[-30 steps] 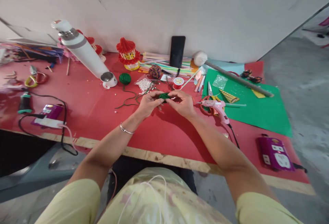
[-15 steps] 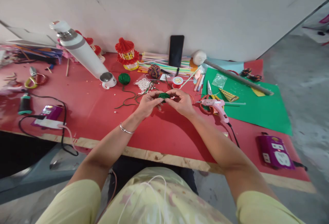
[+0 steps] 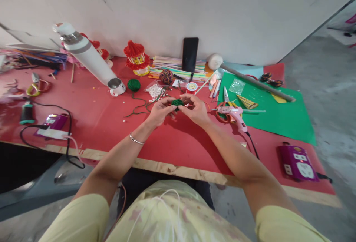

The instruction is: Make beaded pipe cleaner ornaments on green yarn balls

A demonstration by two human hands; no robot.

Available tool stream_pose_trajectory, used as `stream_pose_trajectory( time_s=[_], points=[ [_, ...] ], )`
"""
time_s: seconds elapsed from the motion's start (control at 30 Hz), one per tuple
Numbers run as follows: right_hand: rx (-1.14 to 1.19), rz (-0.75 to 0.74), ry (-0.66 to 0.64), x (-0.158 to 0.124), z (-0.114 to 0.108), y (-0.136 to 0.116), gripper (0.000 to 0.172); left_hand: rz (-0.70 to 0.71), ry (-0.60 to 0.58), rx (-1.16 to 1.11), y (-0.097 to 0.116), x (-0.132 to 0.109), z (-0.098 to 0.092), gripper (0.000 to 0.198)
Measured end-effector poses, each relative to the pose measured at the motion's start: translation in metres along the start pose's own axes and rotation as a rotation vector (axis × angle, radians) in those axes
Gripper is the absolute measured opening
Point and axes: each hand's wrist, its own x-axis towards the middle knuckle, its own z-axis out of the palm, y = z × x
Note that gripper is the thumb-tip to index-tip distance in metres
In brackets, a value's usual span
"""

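Between my two hands is a small dark green yarn piece (image 3: 177, 102), its exact shape partly covered by fingers. My left hand (image 3: 161, 111) pinches its left side, and my right hand (image 3: 197, 110) grips the right side with thumb and fingers. Green yarn strands trail over the red table (image 3: 111, 112) to the left of the hands, near a green yarn ball (image 3: 134, 85). Just beyond the hands lie a bag of white beads (image 3: 155, 90), loose beads and a red thread spool (image 3: 191, 88).
A pink glue gun (image 3: 233, 113) and scissors (image 3: 226, 95) lie to the right, by a green sheet (image 3: 289, 119). A white bottle (image 3: 89, 56) and a metal cup (image 3: 116, 86) stand at left. Purple power boxes (image 3: 297, 162) sit near both front corners; a phone (image 3: 190, 55) leans on the wall.
My right fingers have shifted slightly on the green yarn piece, the index finger lifting a little. Both hands keep their place, and the view has moved very slightly.
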Motion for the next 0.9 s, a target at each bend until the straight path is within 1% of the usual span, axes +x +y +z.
stream_pose_trajectory(
  time_s=[0.27, 0.4, 0.6, 0.7, 0.8, 0.9],
  points=[
    [-0.028, -0.06, 0.018, 0.0, 0.001, 0.001, 0.044, 0.019, 0.037, -0.039, -0.001, 0.001, 0.005, 0.049],
    [-0.057, -0.085, 0.022, -0.001, 0.001, 0.002, 0.045, 0.007, 0.044, -0.042, -0.002, 0.001, 0.004, 0.046],
    [-0.096, -0.149, -0.03, -0.005, -0.003, -0.006, 0.045, -0.02, 0.036, -0.049, -0.002, 0.0, 0.002, 0.044],
    [-0.018, -0.098, -0.055, -0.005, -0.006, -0.01, 0.044, 0.007, 0.043, -0.054, -0.002, 0.001, 0.002, 0.043],
    [0.04, -0.009, -0.027, -0.003, -0.008, -0.011, 0.032, 0.067, 0.042, -0.018, -0.003, 0.002, 0.001, 0.04],
    [0.001, -0.001, -0.007, 0.001, -0.008, -0.01, 0.026, 0.097, 0.038, 0.012, -0.005, 0.003, 0.001, 0.037]
  ],
)
